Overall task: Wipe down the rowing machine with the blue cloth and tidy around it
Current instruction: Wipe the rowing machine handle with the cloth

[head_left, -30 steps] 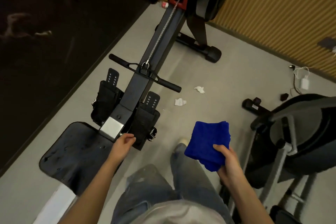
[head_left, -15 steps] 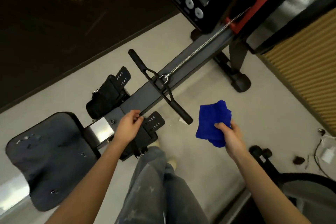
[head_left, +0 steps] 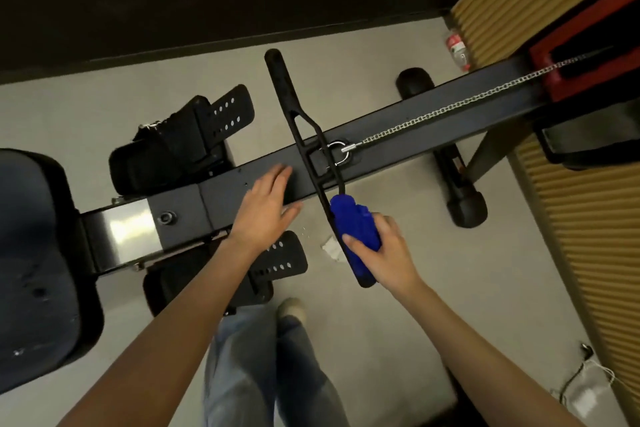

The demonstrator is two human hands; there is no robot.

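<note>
The rowing machine's dark rail (head_left: 408, 135) runs across the view from the black seat (head_left: 31, 253) at the left to the red housing (head_left: 585, 55) at the right. Its black pull handle (head_left: 294, 114) lies across the rail on a chain (head_left: 450, 107). My right hand (head_left: 384, 253) holds the blue cloth (head_left: 356, 229) wrapped round the near end of the handle. My left hand (head_left: 266, 204) rests flat on the rail beside the handle, fingers straight. Two black footrests (head_left: 180, 146) (head_left: 277, 260) flank the rail.
A crumpled white scrap (head_left: 330, 246) lies on the grey floor by the handle's near end. A small red-and-white can (head_left: 457, 48) lies near the slatted wooden wall (head_left: 588, 253). A white charger and cable (head_left: 585, 392) lie at lower right. My legs and shoe (head_left: 291, 312) stand below the rail.
I have leaned over the machine. My right hand brought the blue cloth from mid-air onto the handle's near end. My left hand slid along the rail toward the handle and flattened.
</note>
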